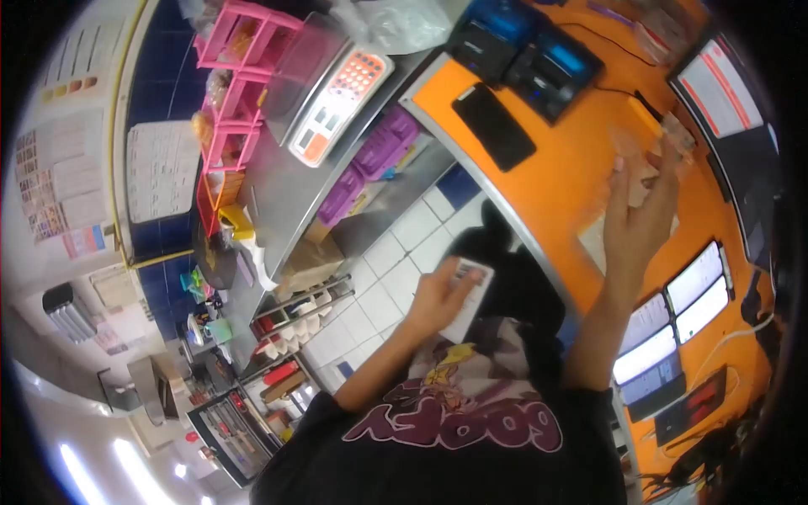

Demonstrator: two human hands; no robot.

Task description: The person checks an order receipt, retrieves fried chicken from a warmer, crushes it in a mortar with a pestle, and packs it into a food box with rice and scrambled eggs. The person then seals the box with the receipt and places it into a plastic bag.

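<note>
My left hand [439,296] is closed around a white printed slip of paper [465,313], held in front of my black shirt. The thumb lies over its face, and the print is too small to read. My right hand [644,215] reaches over the orange counter [581,177] with thumb and fingers spread apart. Around its fingertips is a pale, brownish, see-through thing [676,135], smeared by motion; whether the fingers touch it is unclear. A pale flat sheet [594,242] lies on the counter beside that hand, partly hidden by it.
On the counter are a black phone [494,126], black devices with blue screens [551,69], lit tablets [699,290] and a monitor [715,93]. Across the tiled floor [391,257], a steel bench holds a scale [341,105] and a pink rack [231,93]. Purple bins [385,141] sit below.
</note>
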